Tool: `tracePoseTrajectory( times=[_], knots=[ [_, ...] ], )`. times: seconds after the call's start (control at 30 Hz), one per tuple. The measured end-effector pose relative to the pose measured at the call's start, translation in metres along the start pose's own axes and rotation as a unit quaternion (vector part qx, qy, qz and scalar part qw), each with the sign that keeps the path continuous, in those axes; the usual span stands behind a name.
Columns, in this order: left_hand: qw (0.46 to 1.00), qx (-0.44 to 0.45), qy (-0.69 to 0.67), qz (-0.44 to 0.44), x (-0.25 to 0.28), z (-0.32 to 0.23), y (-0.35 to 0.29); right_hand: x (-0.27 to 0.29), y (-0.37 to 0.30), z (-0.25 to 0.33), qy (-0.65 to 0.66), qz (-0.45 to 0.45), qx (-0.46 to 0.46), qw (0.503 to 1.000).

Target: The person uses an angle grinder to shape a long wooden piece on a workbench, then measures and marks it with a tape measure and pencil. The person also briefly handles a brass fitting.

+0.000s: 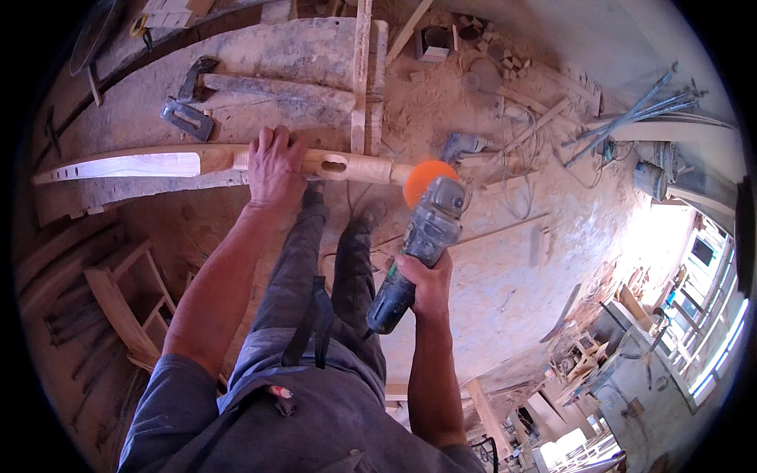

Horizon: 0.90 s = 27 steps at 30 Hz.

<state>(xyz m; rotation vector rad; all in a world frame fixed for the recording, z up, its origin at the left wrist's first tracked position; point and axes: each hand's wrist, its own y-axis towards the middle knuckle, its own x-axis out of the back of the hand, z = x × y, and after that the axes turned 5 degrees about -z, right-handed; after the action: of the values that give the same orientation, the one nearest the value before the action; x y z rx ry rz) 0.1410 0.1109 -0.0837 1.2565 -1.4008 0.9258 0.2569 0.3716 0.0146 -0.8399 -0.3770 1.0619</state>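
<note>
**Grinder meets carved timber in a dusty workshop**

We look down over our own grey work clothes at a long, curved, pale wooden piece with an oval slot (213, 162), lying across the edge of a rough, dust-coated wooden workbench (300, 55). Our left hand (274, 167) lies flat on top of it, fingers spread slightly and pressing down just beside the slot. Our right hand (424, 281) is wrapped tightly around the dark handle of a grey angle grinder with an orange sanding disc (426, 229); the disc sits at the right end of the wooden piece, though we cannot tell whether it touches. On the bench behind the piece lie a hammer with a wooden handle (260, 85) and a flat grey metal block (188, 119). Sawdust covers the floor (505, 268), where thin cables and wood offcuts lie scattered.
</note>
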Motion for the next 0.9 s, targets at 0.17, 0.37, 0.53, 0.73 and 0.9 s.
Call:
tracePoseTrajectory(
  times=[0.17, 0.37, 0.53, 0.73, 0.9],
  knots=[
    [1.000, 0.006, 0.004, 0.003, 0.004, -0.005, -0.003, -0.006, -0.001, -0.001, -0.026, 0.015, -0.013, 0.999],
    [0.999, 0.001, -0.011, -0.031, -0.007, 0.000, -0.010, -0.009, -0.003, 0.005, -0.027, -0.003, -0.009, 1.000],
    [0.998, -0.003, -0.010, -0.061, -0.010, -0.001, -0.014, -0.004, -0.004, 0.005, 0.000, 0.013, -0.011, 1.000],
    [0.999, 0.017, -0.021, -0.034, -0.005, -0.004, -0.016, -0.011, -0.004, 0.010, -0.038, 0.021, -0.022, 0.999],
    [0.998, 0.000, -0.027, -0.062, -0.011, -0.001, -0.019, -0.004, -0.009, 0.018, 0.019, -0.016, -0.036, 0.999]
  ],
)
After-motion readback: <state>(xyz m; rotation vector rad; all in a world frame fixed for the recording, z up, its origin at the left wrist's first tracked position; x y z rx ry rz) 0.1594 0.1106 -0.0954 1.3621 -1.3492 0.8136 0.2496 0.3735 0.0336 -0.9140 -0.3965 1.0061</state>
